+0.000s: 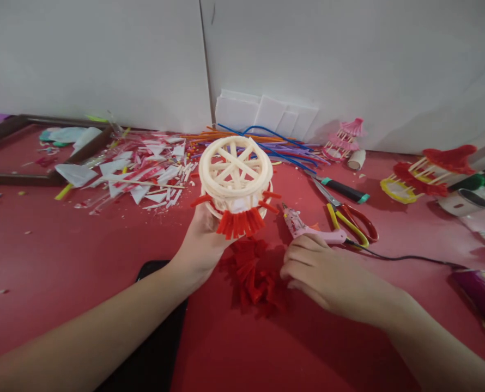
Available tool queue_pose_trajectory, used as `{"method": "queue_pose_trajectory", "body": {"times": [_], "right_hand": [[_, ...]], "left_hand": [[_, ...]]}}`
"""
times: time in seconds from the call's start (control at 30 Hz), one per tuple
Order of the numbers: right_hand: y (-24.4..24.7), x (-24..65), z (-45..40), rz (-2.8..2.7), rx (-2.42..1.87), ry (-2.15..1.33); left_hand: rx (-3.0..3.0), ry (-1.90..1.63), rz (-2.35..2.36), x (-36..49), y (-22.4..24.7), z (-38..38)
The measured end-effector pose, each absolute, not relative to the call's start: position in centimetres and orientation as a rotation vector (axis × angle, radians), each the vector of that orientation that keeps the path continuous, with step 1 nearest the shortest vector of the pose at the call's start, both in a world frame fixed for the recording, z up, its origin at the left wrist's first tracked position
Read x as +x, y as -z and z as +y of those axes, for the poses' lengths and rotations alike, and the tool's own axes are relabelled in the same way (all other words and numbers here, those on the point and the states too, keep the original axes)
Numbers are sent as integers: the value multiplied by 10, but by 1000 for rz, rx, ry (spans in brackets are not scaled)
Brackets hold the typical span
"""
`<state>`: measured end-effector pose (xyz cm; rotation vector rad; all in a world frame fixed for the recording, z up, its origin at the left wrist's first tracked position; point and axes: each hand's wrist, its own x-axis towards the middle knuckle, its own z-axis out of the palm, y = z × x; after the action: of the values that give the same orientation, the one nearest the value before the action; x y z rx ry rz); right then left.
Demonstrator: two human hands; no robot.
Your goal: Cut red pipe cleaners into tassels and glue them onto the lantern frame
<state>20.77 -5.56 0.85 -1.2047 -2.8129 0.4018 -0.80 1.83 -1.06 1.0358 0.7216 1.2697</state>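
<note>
My left hand (204,245) is closed around a round, drum-like cream craft piece (236,169), gripping it from below and the left. Its top is a coiled ring with crossing spokes, and short red fuzzy strips (241,223) stick out around its lower side. My right hand (311,269) rests low over the table with its fingers curled together; the fingertips are partly hidden. A pink glue gun (295,222) lies just beyond its knuckles, nozzle pointing up-left. Between my hands is a heap of red fuzzy strips (259,277), close to the right fingertips.
Scissors (355,218) with red and yellow handles lie right of the glue gun, beside a black-and-teal handle (344,189). The glue gun's cord (410,257) runs right. Scraps (144,174), coloured stems (291,152) and small pagoda models (344,141) stand behind. A black phone-like slab (156,337) lies under my left forearm.
</note>
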Motion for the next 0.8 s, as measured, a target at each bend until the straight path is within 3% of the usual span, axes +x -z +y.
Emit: {"method": "queue_pose_trajectory", "body": {"times": [0.2, 0.4, 0.57, 0.8], "right_hand": [[-6, 212, -51, -2467, -1046, -377], [-11, 210, -55, -1916, -1055, 115], [-17, 202, -61, -1853, -1087, 379], [-17, 203, -61, -1981, -1026, 464]], "left_hand": [[1096, -1194, 660, -7, 8, 20], [1171, -1059, 636, -5, 8, 15], [1220, -1066, 615, 0, 5, 13], [1218, -1064, 545, 4, 1, 11]]}}
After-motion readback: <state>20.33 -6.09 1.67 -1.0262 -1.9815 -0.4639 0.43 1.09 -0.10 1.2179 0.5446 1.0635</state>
